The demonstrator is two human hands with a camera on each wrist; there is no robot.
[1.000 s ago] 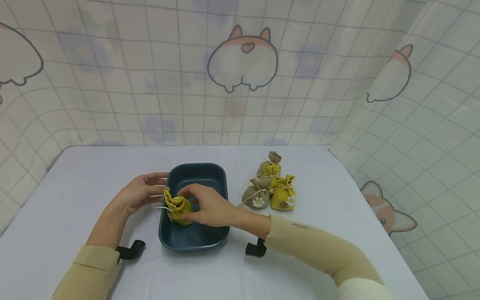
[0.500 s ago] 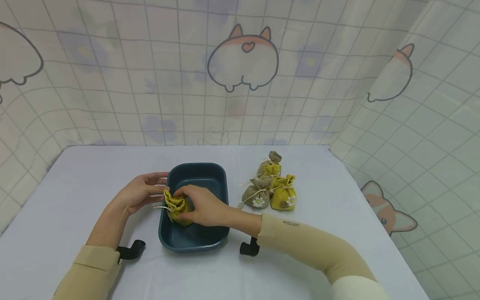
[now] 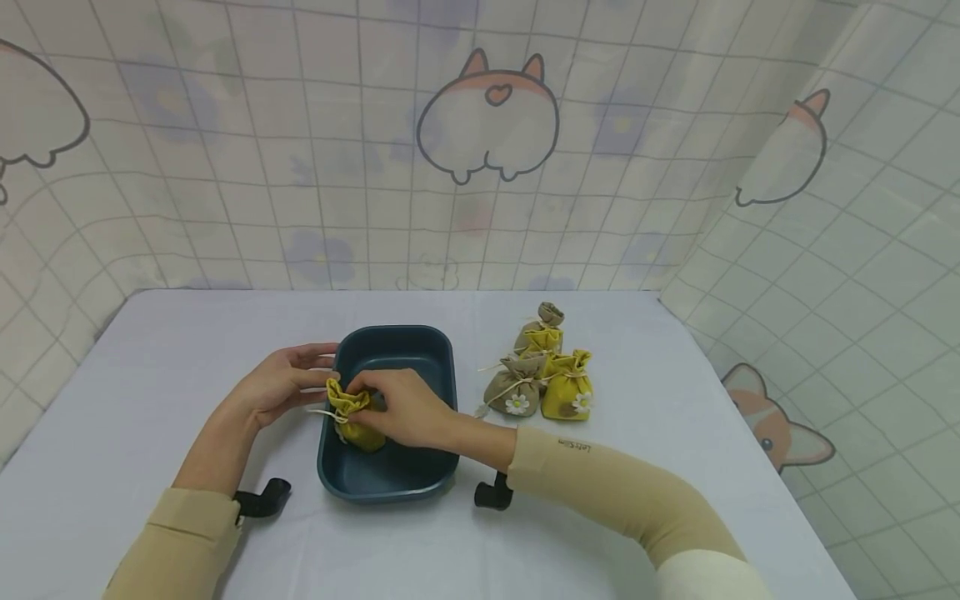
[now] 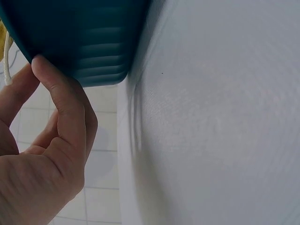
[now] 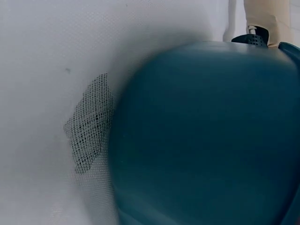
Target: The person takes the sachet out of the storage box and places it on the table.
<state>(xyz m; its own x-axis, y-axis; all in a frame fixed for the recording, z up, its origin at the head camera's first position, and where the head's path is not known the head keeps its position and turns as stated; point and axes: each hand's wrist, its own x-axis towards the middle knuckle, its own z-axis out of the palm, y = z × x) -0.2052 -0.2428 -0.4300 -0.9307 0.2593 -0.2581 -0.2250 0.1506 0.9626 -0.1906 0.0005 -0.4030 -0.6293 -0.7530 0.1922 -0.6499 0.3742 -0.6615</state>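
Note:
A yellow drawstring pouch (image 3: 365,434) stands against the left inner wall of a dark teal bin (image 3: 390,483); its white cord hangs over the rim. My right hand (image 3: 408,408) reaches in from the right and pinches the pouch near its gathered neck with thumb and index finger. On the bin's outer left side, my left hand (image 3: 281,383) touches the rim with extended fingers. The left wrist view shows those fingers (image 4: 65,101) against the edge of the bin, close to the cord. In the right wrist view the bin's wall (image 5: 201,131) hides the right hand and the pouch.
Right of the bin, a cluster of pouches sits on the white table (image 3: 570,492): a grey-brown one (image 3: 513,392) and a yellow one (image 3: 567,392) in front, both with white flowers, and more behind. A patterned curtain (image 3: 480,217) hangs at the back.
My right thumb and forearm have shifted slightly left, the thumb moving from the pouch's body up to its neck. My left hand and the bin have stayed in place.

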